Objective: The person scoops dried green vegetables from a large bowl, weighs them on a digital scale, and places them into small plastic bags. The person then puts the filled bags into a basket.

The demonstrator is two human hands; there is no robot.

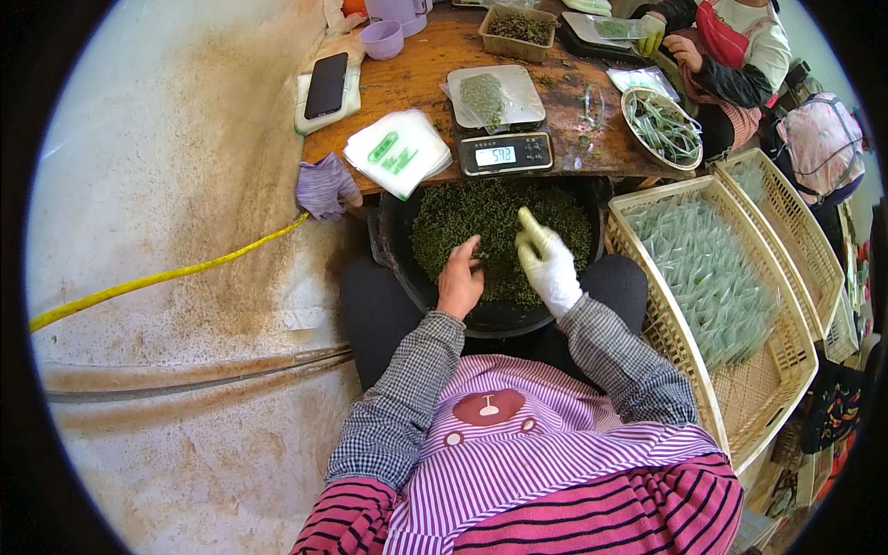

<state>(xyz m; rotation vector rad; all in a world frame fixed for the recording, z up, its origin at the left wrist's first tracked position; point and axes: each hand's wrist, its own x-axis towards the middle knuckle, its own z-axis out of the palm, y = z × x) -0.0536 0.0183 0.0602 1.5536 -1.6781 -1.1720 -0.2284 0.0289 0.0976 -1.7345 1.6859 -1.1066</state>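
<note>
Between my knees stands a black tub [387, 239] filled with small green berry-like clusters [499, 217]. My bare left hand [460, 280] is over the near left part of the greens, its fingers bent and apart, with nothing visible in them. At the right, my right hand [549, 265] wears a pale glove with yellowish fingertips. Its index finger points outward and the thumb stands away from it; no held thing shows. On the table edge just beyond the tub sits a digital scale [505, 154], bearing a clear bag of greens [483, 100].
Left of the scale lie a stack of printed plastic bags [398, 153], a phone [327, 84] and a purple glove [326, 187]. A basket of ties [662, 129] is at right. A crate [777, 407] holds many filled bags. Another person's gloved hand [652, 33] works across the table.
</note>
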